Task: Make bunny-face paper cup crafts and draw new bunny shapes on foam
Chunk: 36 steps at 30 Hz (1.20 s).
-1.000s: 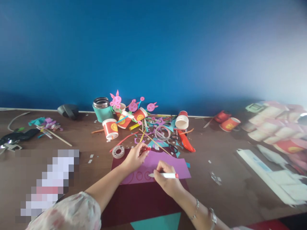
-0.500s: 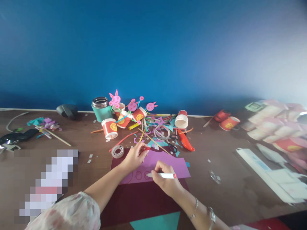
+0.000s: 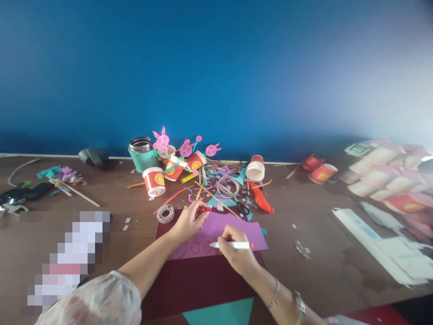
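Note:
A sheet of purple paper (image 3: 248, 230) lies on a dark red sheet (image 3: 199, 282), with circles in red line along its near edge. In my right hand (image 3: 235, 255) is a white marker (image 3: 241, 245) with a red end, its tip at the rightmost circle. My left hand (image 3: 189, 222) rests on the paper's left part, fingers pinched around a small red marker cap (image 3: 207, 209). A roll of tape (image 3: 165, 214) lies just left of that hand, and black-handled scissors (image 3: 242, 208) lie beyond the paper.
Paper cups (image 3: 154, 181), some with pink animal faces, stand at the back by a teal flask (image 3: 143, 158). Paper scraps, sticks and a red pouch-like item (image 3: 262, 198) lie behind the paper. A white power strip (image 3: 363, 241) and stacked cups (image 3: 382, 176) are at the right.
My right hand and the marker have shifted slightly right and up, and the rightmost circle shows more of its outline. My left hand stays in place with the cap.

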Motion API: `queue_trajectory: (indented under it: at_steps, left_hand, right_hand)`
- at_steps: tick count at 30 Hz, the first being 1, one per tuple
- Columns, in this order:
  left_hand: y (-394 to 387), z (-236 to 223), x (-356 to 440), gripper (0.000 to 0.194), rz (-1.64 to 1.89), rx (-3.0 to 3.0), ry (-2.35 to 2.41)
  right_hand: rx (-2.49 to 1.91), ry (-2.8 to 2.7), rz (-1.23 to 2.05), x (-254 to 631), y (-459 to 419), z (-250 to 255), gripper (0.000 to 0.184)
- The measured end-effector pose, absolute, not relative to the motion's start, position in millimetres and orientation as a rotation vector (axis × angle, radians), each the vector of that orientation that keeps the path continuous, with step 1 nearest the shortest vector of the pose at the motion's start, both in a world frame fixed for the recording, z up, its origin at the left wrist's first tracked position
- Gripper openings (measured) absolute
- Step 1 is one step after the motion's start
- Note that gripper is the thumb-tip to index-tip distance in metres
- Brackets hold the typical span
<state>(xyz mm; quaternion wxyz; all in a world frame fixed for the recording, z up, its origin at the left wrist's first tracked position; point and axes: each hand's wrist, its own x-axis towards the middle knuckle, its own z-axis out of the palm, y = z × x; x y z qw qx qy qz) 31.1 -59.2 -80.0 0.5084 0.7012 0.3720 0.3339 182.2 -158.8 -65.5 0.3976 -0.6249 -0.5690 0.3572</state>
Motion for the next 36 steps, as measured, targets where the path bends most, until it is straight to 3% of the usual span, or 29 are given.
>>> queue_trajectory:
  at_steps: [36]
  left_hand:
    - [-59.3, -81.3, 30.7, 0.011, 0.812, 1.688, 0.877]
  right_hand:
    - [-1.622, -1.492, 0.905, 181.3, -158.8, -67.8, 0.023]
